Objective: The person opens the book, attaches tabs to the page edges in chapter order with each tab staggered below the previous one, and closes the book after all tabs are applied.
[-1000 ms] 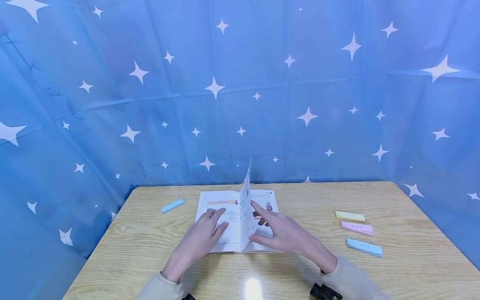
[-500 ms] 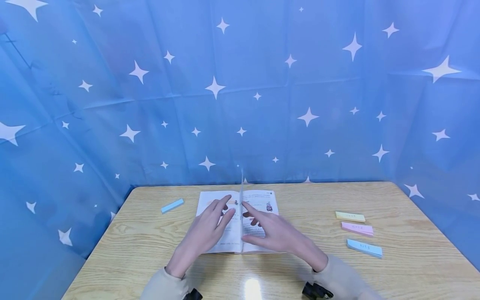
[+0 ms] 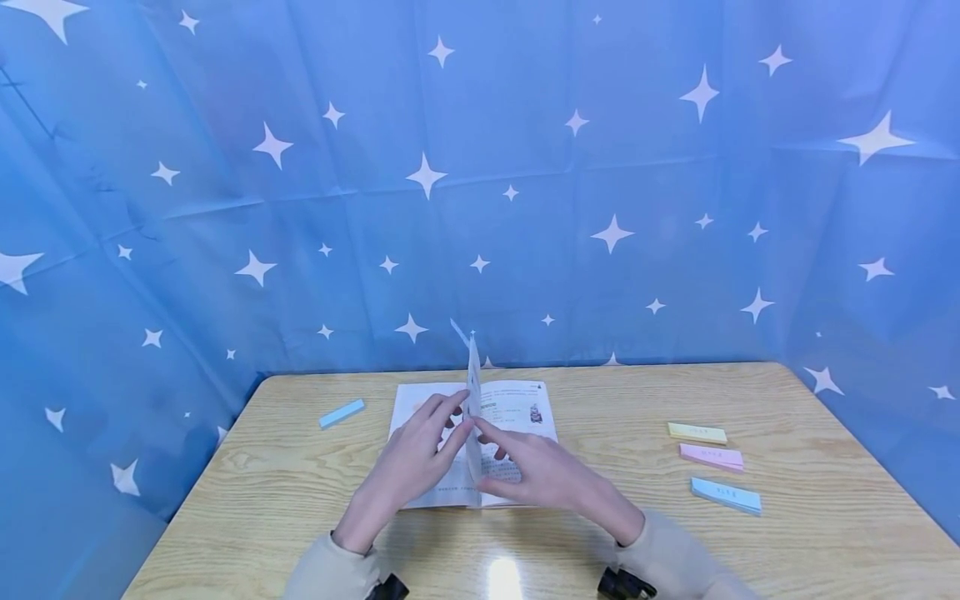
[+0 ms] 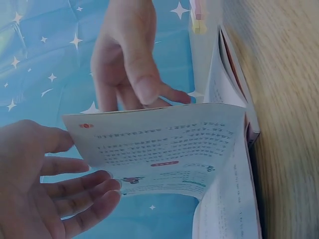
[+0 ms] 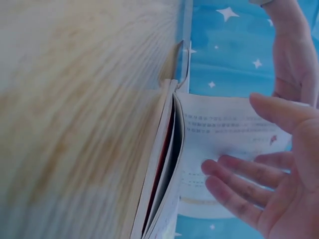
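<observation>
An open book (image 3: 435, 492) lies on the wooden table, with a page (image 3: 474, 417) standing nearly upright at its middle. To the left of that page is my left hand (image 3: 420, 446), its fingers spread and fairly straight. In the left wrist view, the fingers of this left hand (image 4: 55, 184) come up to the outer edge of the printed page (image 4: 164, 144). My right hand (image 3: 543, 471) is at the page's other side, its fingers extended. The right wrist view has the right hand (image 5: 269, 184) against or just off the page (image 5: 224, 119); contact is unclear.
A blue strip pad (image 3: 342, 414) lies left of the book. On the right side of the table (image 3: 600, 400) are a yellow pad (image 3: 697, 432), a pink pad (image 3: 711, 457) and another blue pad (image 3: 725, 496). A blue star-patterned curtain (image 3: 510, 225) hangs behind.
The raised page has swung leftward from the right side of the fold. My right hand has followed it left, and my left hand has come up and rightward to meet it.
</observation>
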`<action>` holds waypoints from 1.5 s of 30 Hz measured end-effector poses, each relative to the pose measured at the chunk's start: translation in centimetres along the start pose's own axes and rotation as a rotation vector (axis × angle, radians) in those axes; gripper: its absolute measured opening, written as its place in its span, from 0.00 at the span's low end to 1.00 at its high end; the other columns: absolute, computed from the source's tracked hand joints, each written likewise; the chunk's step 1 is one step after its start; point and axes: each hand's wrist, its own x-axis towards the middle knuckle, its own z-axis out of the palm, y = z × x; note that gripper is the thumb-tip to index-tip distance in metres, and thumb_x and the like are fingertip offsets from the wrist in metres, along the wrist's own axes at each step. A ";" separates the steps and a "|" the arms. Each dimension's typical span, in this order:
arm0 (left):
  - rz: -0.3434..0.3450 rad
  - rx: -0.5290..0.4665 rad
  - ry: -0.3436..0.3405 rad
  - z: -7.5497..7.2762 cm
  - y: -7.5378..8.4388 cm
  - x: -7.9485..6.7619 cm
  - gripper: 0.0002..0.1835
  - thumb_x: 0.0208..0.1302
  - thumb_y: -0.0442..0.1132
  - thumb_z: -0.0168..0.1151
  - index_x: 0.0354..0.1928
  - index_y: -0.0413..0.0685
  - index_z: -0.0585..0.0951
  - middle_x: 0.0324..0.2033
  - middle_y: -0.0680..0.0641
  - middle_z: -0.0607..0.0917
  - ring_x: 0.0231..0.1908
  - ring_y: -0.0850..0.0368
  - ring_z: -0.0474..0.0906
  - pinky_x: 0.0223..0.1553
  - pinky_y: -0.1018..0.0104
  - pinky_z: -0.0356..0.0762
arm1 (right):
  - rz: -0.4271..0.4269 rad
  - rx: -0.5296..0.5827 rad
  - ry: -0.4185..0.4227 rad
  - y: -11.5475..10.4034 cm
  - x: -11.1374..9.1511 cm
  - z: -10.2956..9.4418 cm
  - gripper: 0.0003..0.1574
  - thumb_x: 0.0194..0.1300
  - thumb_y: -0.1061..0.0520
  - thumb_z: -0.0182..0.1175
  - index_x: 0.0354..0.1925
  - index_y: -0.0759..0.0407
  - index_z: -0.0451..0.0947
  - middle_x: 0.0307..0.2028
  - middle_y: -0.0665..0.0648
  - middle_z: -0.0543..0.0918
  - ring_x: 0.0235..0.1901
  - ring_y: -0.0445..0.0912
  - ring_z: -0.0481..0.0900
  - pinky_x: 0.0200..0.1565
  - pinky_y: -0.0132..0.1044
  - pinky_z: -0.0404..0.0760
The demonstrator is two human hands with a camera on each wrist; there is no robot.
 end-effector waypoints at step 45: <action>-0.179 0.201 -0.145 -0.5 -4.4 -0.6 0.19 0.67 0.32 0.63 0.58 0.32 0.80 0.63 0.31 0.71 0.66 0.35 0.63 0.60 0.43 0.73 | 0.013 -0.187 -0.186 -0.2 1.7 1.4 0.26 0.70 0.54 0.64 0.63 0.62 0.76 0.60 0.57 0.80 0.58 0.49 0.79 0.57 0.41 0.79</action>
